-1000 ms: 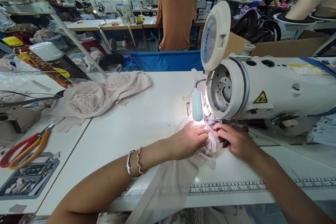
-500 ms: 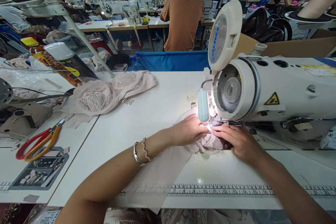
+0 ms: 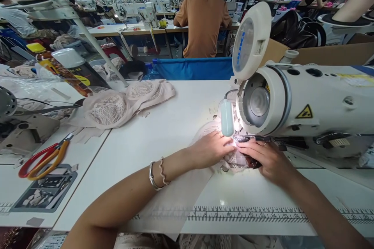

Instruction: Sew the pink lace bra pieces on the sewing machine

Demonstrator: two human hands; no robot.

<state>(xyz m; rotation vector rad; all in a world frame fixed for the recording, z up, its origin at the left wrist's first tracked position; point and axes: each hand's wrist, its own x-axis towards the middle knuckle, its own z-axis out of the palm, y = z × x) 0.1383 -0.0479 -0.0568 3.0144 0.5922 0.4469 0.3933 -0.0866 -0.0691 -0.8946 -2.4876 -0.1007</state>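
My left hand point(image 3: 212, 149) and my right hand point(image 3: 267, 159) press flat on a pale pink lace fabric piece point(image 3: 230, 159) under the needle area of a white sewing machine point(image 3: 306, 101). The fingertips of both hands meet beside the lit presser foot point(image 3: 238, 139). A sheer strip of the same fabric point(image 3: 178, 198) trails from under my left hand toward the table's front edge. Two bracelets point(image 3: 157, 173) circle my left wrist.
A pile of pink lace pieces point(image 3: 122, 103) lies at the back left of the white table point(image 3: 163, 136). Red-and-orange scissors point(image 3: 43, 159) rest at the left. A printed ruler point(image 3: 263, 214) runs along the front edge. A person in an orange shirt point(image 3: 204, 15) sits ahead, back turned.
Both hands have slid the lace piece a little farther under the machine head. The view has shifted slightly left and the trailing strip has moved with the fabric.
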